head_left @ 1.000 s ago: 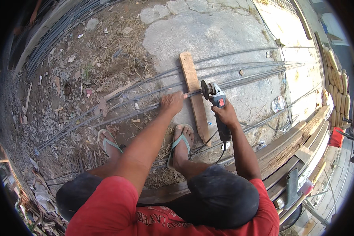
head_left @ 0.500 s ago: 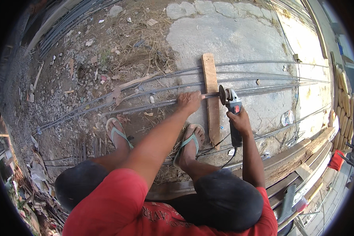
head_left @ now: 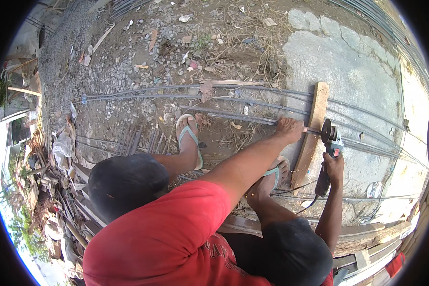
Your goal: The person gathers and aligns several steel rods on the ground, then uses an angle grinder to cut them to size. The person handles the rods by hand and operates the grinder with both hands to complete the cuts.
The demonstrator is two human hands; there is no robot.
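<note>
My left hand (head_left: 290,130) is closed round thin steel rods (head_left: 233,114) just left of a wooden plank (head_left: 318,107) that lies crosswise beneath them. In my right hand (head_left: 334,167) is an angle grinder (head_left: 323,182), gripped by its dark body. Its cutting disc (head_left: 326,130) stands upright against the rods, just right of the plank. Small orange specks show near the plank and my right foot. A power cord (head_left: 310,205) trails from the grinder's rear end.
My sandalled feet (head_left: 189,138) are close to the rods. More long rods (head_left: 143,97) stretch across gravel and concrete (head_left: 343,57). Timber beams (head_left: 367,240) lie at the lower right. Scrap wood and debris (head_left: 62,148) are heaped at the left.
The view has swung left, so both hands and the grinder appear farther right. Orange specks now show near the plank and foot. Both hands keep their grips.
</note>
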